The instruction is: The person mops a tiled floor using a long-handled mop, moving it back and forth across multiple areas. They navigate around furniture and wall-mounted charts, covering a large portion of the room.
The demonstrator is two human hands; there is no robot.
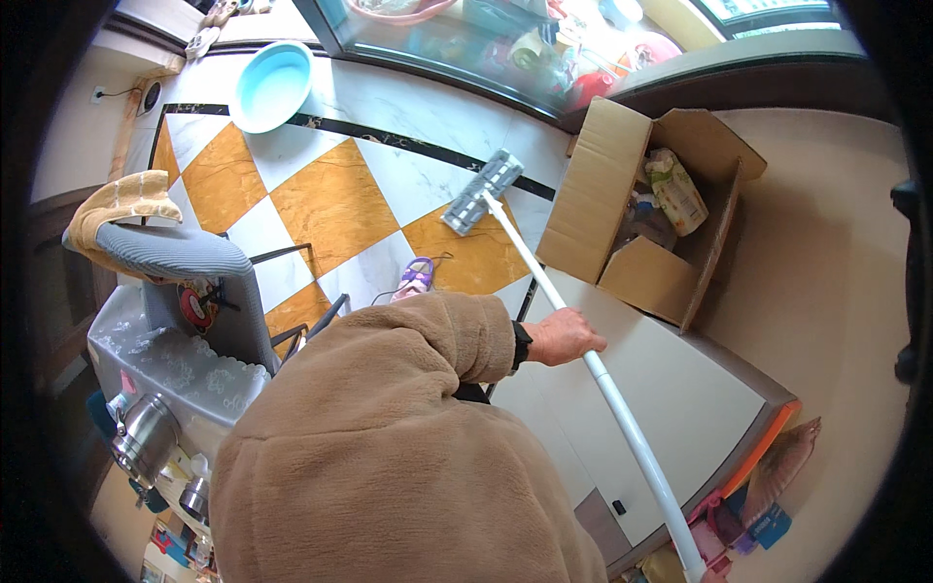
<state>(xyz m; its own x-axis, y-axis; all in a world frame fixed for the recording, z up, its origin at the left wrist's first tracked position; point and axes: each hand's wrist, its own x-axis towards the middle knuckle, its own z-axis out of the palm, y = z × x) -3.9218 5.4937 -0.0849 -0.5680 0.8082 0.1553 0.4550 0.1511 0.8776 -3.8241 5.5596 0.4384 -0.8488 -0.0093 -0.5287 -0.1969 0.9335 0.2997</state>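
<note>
A flat mop with a white pole (627,423) slants from the lower right up to its grey-and-white head (483,192), which rests on the tiled floor. Around the middle of the pole my left hand (564,337) is closed, a black watch (522,344) on its wrist and a brown fleece sleeve behind it. My right hand (717,572) shows only in part at the bottom edge, gripping the pole's lower end. Below the mop head, a foot in a purple slipper (418,273) stands on the tiles.
An opened cardboard box (593,194) with packages inside sits on a white cabinet (641,428) at right. A light-blue basin (272,87) is on the floor at far left. Nearer, a grey chair (185,253) with a tan towel (121,209) stands by a cloth-covered table (185,364) holding a metal pot (146,439).
</note>
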